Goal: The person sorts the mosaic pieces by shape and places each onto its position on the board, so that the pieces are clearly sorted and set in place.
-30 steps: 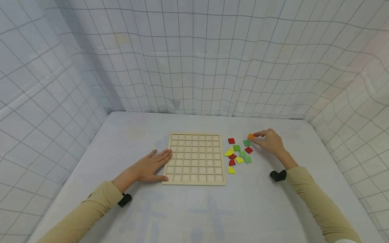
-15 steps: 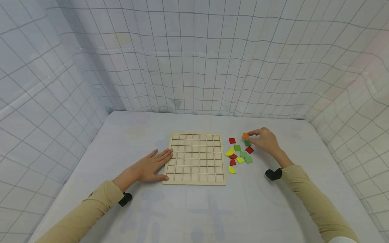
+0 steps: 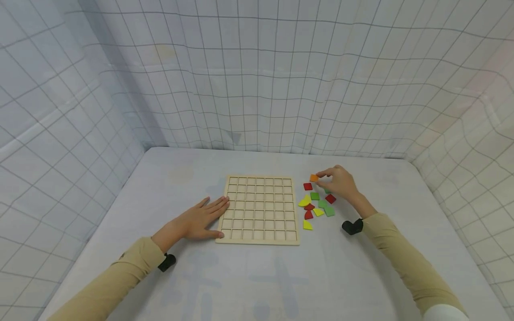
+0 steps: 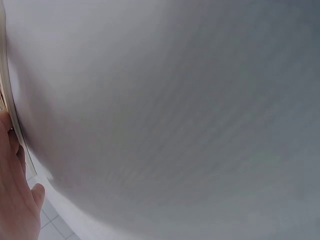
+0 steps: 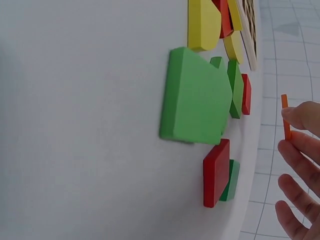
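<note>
Pinching the orange tile (image 3: 313, 178) in the right hand (image 3: 340, 182), near a red square (image 3: 308, 186), right of the board (image 3: 259, 206). Resting the spread left hand (image 3: 201, 221) on the board's left edge.

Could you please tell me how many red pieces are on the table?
4: the farthest red piece beside the board, the rightmost red piece near the right hand, and, among yellow pieces, a middle red piece and the nearest red piece. The hand may hide others.
</note>
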{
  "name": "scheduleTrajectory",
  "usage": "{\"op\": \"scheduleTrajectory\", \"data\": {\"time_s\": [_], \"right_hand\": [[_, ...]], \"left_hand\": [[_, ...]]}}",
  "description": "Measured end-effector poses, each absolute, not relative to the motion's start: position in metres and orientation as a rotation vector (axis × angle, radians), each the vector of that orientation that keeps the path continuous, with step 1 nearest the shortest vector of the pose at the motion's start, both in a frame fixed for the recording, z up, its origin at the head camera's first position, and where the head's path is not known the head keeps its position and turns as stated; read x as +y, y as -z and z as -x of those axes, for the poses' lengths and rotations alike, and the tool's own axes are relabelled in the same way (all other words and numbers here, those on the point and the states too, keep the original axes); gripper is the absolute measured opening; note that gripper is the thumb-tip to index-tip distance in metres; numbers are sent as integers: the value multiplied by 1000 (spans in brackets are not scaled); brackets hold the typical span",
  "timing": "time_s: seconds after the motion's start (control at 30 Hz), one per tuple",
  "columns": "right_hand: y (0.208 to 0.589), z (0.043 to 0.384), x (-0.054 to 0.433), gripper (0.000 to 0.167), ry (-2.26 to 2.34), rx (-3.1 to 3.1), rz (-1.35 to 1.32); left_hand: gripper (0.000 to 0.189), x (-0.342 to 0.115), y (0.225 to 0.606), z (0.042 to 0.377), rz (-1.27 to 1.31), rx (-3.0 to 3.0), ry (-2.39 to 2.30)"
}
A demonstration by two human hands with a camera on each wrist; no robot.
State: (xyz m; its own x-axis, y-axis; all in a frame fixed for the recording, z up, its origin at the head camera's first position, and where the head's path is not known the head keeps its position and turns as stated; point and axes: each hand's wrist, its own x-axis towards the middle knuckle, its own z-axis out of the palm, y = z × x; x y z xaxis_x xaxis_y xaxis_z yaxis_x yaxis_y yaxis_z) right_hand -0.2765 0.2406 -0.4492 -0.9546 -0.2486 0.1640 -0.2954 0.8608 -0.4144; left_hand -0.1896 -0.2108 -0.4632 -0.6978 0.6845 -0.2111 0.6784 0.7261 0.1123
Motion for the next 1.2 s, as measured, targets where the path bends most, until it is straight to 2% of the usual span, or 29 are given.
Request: {"op": "scheduleTrajectory", "data": {"time_s": [1.2], "right_hand": [[449, 291, 183, 29, -678, -2956, -650]], "left_hand": [[94, -210, 459, 188, -1088, 2699, -6]]}}
